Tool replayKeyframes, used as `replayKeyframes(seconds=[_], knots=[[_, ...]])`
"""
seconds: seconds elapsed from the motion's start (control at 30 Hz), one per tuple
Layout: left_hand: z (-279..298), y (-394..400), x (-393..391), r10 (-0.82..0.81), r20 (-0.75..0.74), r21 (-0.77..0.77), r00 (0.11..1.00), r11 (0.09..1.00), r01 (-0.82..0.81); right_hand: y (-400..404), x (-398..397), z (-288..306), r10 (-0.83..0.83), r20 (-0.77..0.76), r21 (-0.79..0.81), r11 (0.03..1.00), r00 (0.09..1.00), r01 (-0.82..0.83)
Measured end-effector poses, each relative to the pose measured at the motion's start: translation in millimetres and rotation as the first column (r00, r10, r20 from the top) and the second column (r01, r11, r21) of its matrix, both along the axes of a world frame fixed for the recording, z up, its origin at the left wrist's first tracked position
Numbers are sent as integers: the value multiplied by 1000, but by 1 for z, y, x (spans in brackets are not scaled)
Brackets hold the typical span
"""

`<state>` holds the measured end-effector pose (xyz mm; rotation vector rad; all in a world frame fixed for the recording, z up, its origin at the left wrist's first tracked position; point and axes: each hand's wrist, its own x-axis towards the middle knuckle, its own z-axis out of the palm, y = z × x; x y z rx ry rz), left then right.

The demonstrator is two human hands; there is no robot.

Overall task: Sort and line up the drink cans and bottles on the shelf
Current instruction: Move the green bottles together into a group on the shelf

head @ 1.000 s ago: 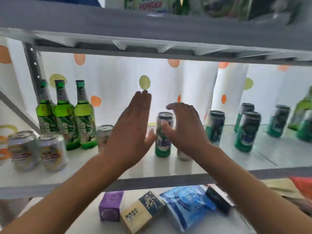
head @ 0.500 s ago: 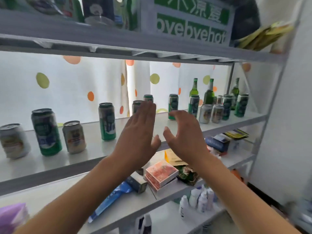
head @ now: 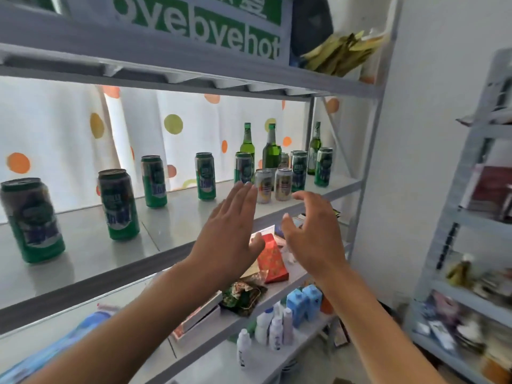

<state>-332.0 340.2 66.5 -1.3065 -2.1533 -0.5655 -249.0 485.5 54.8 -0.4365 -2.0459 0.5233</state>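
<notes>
Both hands, left hand (head: 231,231) flat and right hand (head: 311,234) loosely spread, hold nothing at frame centre before the shelf (head: 155,231), where green cans (head: 117,203) stand spaced and bottles (head: 271,151) cluster, partly hidden, upper right.

Glossy metal cans (head: 121,205), shiny green glass bottles (head: 271,146), smooth pale shelf (head: 177,225) with matt grey metal frame, soft cloth curtain (head: 69,128)

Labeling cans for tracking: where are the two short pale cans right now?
Head view, right of centre: the two short pale cans stand side by side at the drinks shelf's front edge, ahead of the green bottles, just beyond the left hand's fingertips.
</notes>
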Motion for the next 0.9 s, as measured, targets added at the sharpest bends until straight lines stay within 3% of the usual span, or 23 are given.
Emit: replayKeyframes(seconds=[0.27,0.5,0.77,0.9], knots=[[11,101,-58,-67,29,39,997,997,66,89,-59,15,-28,-31,29,999,999,29],[49,184,-139,-40,167,89,985,996,26,171,-140,45,30,-26,52,998,999,-29],[84,266,-211,-13,408,168,913,984,-61,250,-211,64,34,-37,76,997,999,-32],[96,302,-234,-17,551,178,834,979,-98,283,-230,69,21,-25,84,996,999,-19]])
